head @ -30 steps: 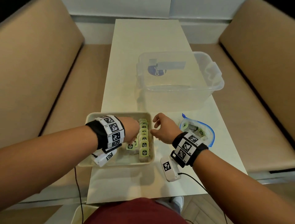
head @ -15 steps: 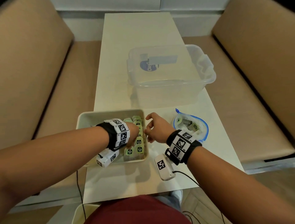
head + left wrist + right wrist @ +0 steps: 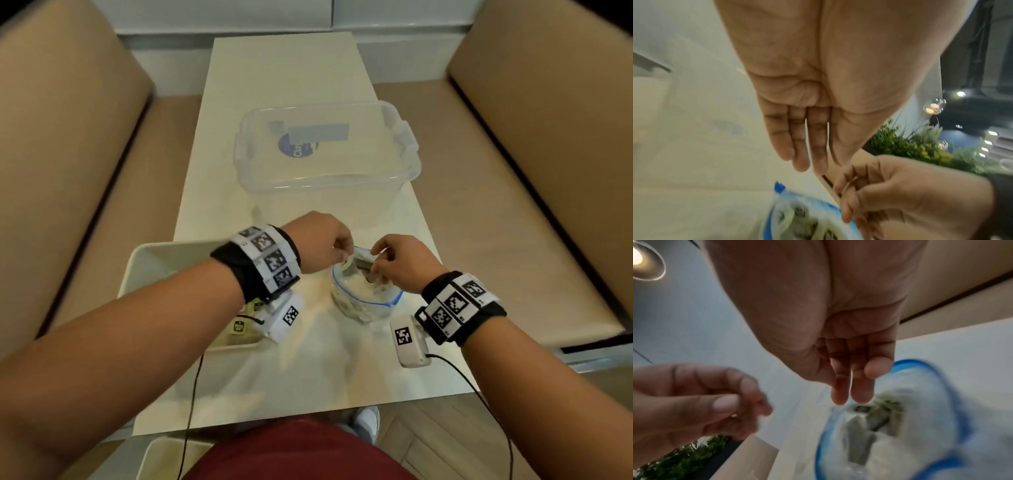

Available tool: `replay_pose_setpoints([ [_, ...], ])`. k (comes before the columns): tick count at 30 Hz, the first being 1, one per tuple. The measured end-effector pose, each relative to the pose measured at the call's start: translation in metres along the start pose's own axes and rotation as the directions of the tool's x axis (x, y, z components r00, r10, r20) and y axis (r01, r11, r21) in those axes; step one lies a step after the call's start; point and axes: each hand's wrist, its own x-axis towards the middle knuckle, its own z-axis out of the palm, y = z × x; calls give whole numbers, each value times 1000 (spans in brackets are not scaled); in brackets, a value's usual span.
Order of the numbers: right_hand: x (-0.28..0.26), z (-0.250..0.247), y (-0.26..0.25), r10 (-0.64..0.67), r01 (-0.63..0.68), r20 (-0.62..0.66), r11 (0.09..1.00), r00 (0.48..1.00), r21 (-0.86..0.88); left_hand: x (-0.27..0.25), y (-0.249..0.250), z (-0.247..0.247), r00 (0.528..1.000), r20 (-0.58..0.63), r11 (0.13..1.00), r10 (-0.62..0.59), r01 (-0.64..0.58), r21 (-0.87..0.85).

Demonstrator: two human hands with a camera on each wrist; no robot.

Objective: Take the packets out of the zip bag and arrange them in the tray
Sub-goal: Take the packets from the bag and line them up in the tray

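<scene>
1. Head view: a zip bag (image 3: 363, 298) with a blue rim lies open on the pale bench (image 3: 274, 370), just right of a cream tray (image 3: 147, 260). Both hands meet at the bag's mouth. The left hand (image 3: 322, 246) reaches across from the tray side, fingers bent down over the near-left rim, and a pale green packet (image 3: 346, 264) shows at its fingertips. The right hand (image 3: 404, 263) comes from the other side with its fingers dipped at the rim. More green packets (image 3: 239, 325) lie in the tray, partly hidden under the left wrist. A clear plastic box (image 3: 325, 161) stands farther back on the bench, apart from the bag.
2. Left wrist view: the left hand's fingers (image 3: 799, 146) run fairly straight, pointing down towards the bag. The right hand sits low on the right with fingers curled and one fingertip on the blue rim. The bag's contents are blurred. A green plant (image 3: 900, 146) stands in the background.
3. Right wrist view: the right hand's fingers hang over the open bag, just above dark-printed packets inside. The left hand is on the left with thumb pressed towards curled fingers and a ring visible, but blurred. A ceiling lamp (image 3: 641, 261) glows at top left.
4. I cannot tell whether either hand is truly grasping something or only touching
</scene>
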Motion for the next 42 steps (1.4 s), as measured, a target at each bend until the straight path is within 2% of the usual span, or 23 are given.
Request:
replay_pose_setpoints([
  [3, -2, -3, 24, -6, 12, 70, 995, 998, -94, 30, 25, 40, 999, 35, 999, -20, 19, 42],
  [6, -1, 3, 44, -8, 37, 132, 976, 991, -216, 47, 31, 77, 989, 87, 990, -122, 115, 81],
  [8, -3, 6, 54, -16, 54, 145, 963, 989, -262, 50, 28, 96, 977, 73, 979, -198, 194, 62],
  [12, -6, 9, 68, -32, 67, 141, 965, 990, -252, 48, 23, 118, 949, -11, 949, -314, 314, 8],
  [18, -9, 11, 82, -124, 145, 128, 974, 984, -175, 46, 31, 137, 902, -16, 890, -431, 422, -173],
  [23, -10, 10, 88, -196, 206, 105, 973, 975, -105, 43, 40, 136, 895, -79, 881, -439, 411, -234],
  [25, -8, 9, 87, -211, 221, 100, 970, 972, -102, 41, 43, 131, 887, -140, 881, -441, 397, -258],
  [29, -4, 4, 83, -202, 212, 107, 973, 974, -89, 35, 45, 116, 845, -286, 870, -453, 349, -348],
  [34, -1, 1, 80, -228, 236, 86, 967, 970, -98, 26, 41, 102, 794, -380, 846, -475, 292, -445],
  [38, -4, -3, 71, -384, 384, 7, 923, 923, 28, 17, 45, 90, 766, -397, 807, -506, 258, -532],
  [42, -9, -2, 51, -497, 483, 72, 862, 865, 152, 13, 54, 79, 764, -364, 690, -533, 143, -710],
])
